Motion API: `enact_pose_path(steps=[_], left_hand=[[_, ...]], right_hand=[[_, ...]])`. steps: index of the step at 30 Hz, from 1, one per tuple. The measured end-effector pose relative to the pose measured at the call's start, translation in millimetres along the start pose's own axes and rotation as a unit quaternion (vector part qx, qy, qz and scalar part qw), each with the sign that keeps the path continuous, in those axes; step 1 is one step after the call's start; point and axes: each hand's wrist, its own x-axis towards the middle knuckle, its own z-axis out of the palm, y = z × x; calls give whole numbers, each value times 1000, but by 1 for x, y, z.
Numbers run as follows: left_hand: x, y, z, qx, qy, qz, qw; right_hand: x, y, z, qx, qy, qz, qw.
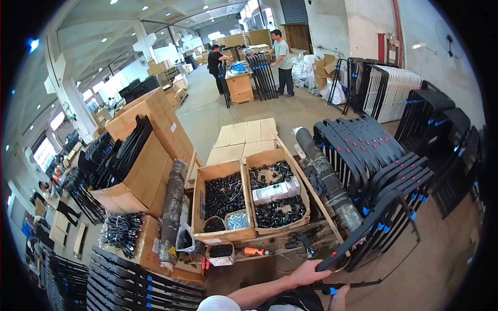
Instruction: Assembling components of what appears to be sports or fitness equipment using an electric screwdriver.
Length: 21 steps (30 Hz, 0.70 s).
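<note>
I hold a black tubular frame [363,231] with blue fittings at the lower right, tilted up toward the stack of similar frames. My left hand [307,273] is closed around the near end of its upper bar. Below it, my right hand [340,297] is at the lower bar beside a blue fitting [332,291]; its fingers look closed on the bar, partly hidden. Just ahead of my hands, a black-handled power tool [306,245] and an orange-handled tool [258,251] lie on the bench edge.
Two cardboard boxes [223,238] hold black plastic parts, with a bag of screws [237,221] in one. Padded rollers [174,212] flank the boxes. Stacked black frames [358,140] stand right; more [140,285] lie lower left. Two people [282,57] work at a far table.
</note>
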Motion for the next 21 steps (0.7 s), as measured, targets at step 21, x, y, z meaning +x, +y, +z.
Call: enact_pose_path(steps=[21], left_hand=[[-316, -246, -442, -116, 672, -107, 724]], right_hand=[[-299, -97, 331, -47, -243, -206, 947]])
